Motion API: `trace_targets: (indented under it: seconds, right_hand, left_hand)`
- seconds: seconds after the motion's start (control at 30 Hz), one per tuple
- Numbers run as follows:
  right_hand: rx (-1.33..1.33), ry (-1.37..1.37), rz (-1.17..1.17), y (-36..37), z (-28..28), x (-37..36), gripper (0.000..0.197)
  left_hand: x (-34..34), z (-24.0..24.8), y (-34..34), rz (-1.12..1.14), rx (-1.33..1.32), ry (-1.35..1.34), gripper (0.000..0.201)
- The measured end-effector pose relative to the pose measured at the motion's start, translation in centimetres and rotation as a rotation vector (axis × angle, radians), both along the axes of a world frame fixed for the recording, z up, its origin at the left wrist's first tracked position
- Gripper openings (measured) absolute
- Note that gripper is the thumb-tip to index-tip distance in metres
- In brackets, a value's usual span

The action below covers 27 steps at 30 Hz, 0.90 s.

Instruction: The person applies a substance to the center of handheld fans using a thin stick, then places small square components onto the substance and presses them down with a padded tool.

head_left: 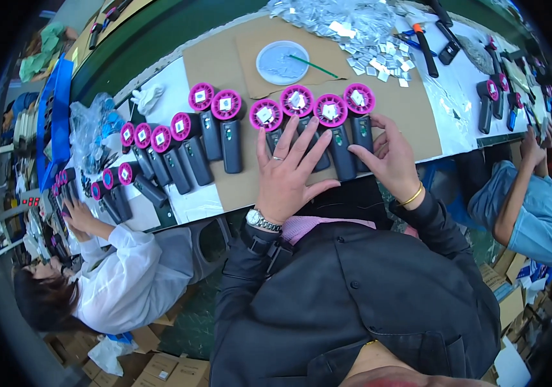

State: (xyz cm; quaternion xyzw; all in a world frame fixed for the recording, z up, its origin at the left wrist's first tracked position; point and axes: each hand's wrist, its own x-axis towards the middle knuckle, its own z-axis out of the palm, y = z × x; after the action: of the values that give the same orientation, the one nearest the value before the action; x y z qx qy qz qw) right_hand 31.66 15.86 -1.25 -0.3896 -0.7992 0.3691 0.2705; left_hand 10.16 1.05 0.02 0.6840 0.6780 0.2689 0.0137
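Several handheld fans with round magenta heads and dark grey handles lie in a row before me, white square pieces on their heads. My left hand (289, 174) is spread flat, fingers apart, over the handles of the middle fans, partly hiding them; one such fan (265, 115) lies just beyond its fingertips. My right hand (388, 155) is curled at the rightmost fan (359, 98), thumb across its handle and fingers at the handle's right side. Left of that lies another fan (342, 151), a small green spot on its handle. More fans (225, 104) lie to the left.
Beyond the fans, a round white dish (282, 62) with a green stick (314, 66) rests on cardboard (250, 39). Many silvery square pieces (379, 61) are heaped at the far right, near an orange-and-black tool (425, 50). Co-workers sit left (127, 277) and right (527, 206).
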Motion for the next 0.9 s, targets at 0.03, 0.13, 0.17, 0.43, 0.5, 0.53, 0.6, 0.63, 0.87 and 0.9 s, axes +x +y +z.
trace_targets:
  seconds: [0.03, 0.13, 0.17, 0.43, 0.5, 0.53, 0.6, 0.63, 0.87, 0.9]
  right_hand:
    - [0.015, 0.013, 0.007, 0.0, 0.0, -0.1, 0.074]
    - [0.022, -0.005, 0.008, 0.1, 0.1, 0.4, 0.074]
    - [0.015, -0.028, 0.013, 0.2, 0.1, 0.3, 0.074]
    - [0.045, -0.013, 0.092, -0.5, -0.2, -0.3, 0.079]
    - [0.048, -0.011, 0.103, -1.0, -0.2, -0.8, 0.08]
    - [0.041, -0.012, 0.109, -1.2, -0.2, -1.0, 0.08]
    - [0.029, -0.016, 0.117, -1.7, -0.2, -1.6, 0.08]
    - [0.029, -0.013, 0.122, -1.9, -0.2, -1.9, 0.08]
    - [-0.024, 0.003, 0.134, -2.3, -0.3, -2.3, 0.081]
    - [-0.023, -0.003, 0.123, -2.2, -0.3, -2.2, 0.081]
  left_hand:
    - [0.1, 0.1, 0.5, -0.026, -0.003, 0.019, 0.09]
    - [0.3, 0.1, 1.2, -0.076, -0.009, 0.057, 0.089]
    - [0.1, -0.3, 1.1, -0.082, 0.003, 0.029, 0.087]
    - [-1.2, -1.5, -0.1, -0.083, 0.034, -0.036, 0.074]
    - [-1.6, -1.4, -0.6, -0.1, 0.024, -0.06, 0.073]
    - [-1.8, -1.5, -0.9, -0.092, 0.023, -0.056, 0.073]
    - [-2.5, -1.7, -1.6, -0.105, 0.022, -0.06, 0.073]
    - [-2.7, -1.7, -1.9, -0.112, 0.021, -0.062, 0.073]
    - [-3.2, -1.2, -2.3, -0.126, 0.013, -0.069, 0.074]
    - [-3.2, -1.1, -2.2, -0.134, 0.011, -0.071, 0.076]
